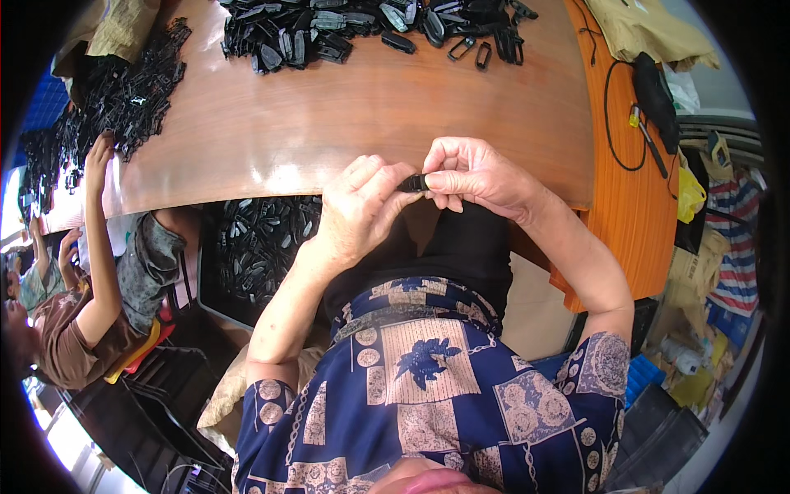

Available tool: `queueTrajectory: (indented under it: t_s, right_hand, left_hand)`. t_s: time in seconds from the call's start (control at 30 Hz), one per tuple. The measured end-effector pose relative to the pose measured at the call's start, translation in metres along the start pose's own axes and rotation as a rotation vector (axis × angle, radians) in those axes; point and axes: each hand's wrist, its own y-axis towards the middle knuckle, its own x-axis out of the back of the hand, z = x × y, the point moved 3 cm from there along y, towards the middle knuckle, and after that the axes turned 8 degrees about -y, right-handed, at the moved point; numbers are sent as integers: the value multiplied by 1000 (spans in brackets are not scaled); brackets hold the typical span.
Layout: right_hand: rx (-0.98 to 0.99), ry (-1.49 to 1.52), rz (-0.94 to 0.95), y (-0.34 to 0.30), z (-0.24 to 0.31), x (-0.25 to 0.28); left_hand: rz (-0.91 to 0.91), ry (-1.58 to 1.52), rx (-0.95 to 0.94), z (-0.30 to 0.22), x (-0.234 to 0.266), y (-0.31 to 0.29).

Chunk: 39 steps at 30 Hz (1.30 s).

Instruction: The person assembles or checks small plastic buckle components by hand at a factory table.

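Both my hands meet at the near edge of the brown table (387, 115). Between them is a small black plastic piece (411, 183), partly covered by my fingers; its exact kind is too small to make out. My left hand (360, 206) pinches its left end with fingers curled. On its right end, my right hand (473, 179) presses with thumb and index finger, the other fingers bent below. Across the table lies a pile of black plastic clip-like parts (329, 23), with a few loose oblong frames (483, 54) at its right side.
A black bin (211, 276) of similar parts stands below the table edge, left of my legs. At the left a co-worker's hand (100, 152) reaches to another heap (136, 95). On the orange side desk (634, 239) lie a black cable (611, 103) and a yellow-and-black tool (650, 144).
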Motion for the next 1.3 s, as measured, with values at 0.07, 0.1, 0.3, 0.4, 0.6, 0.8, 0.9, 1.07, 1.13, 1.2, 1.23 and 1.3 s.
queueTrajectory:
  t_s: [0.07, 0.1, 0.3, 0.4, 0.6, 0.8, 0.9, 1.07, 1.13, 1.2, 1.23, 1.3]
  right_hand:
    - [-77, -14, 26, 1, -3, 1]
    - [-77, -10, 23, 2, -6, 4]
    - [28, 239, 180, 15, -4, -8]
    - [45, 340, 324, 16, -4, -15]
    - [168, 401, 88, 24, -13, 3]
    - [192, 222, -145, 31, 1, 22]
    - [132, 94, -180, 29, 10, 31]
    - [420, -987, -553, 20, 44, 88]
    - [451, -1422, -740, 23, 60, 102]
    - [287, -1746, -768, 32, 60, 117]
    - [344, -1770, -781, 39, 58, 118]
    - [325, -1794, -804, 47, 53, 118]
  left_hand:
    - [23, 38, -34, -6, 0, 2]
    - [28, 36, -34, -6, -1, 2]
    - [-125, -568, 206, 23, -12, 9]
    - [-214, -1304, 599, 22, -21, 13]
    - [-163, -1319, 798, 25, -36, 39]
    - [-91, -1420, 681, 43, -52, 66]
    - [-118, -1436, 724, 43, -51, 79]
    - [-262, -955, 684, 69, -18, 116]
    - [-107, -429, 578, 106, -2, 129]
    - [-33, -33, 455, 107, -7, 148]
    - [36, 355, 325, 102, -10, 154]
    - [62, 472, 305, 99, -18, 160]
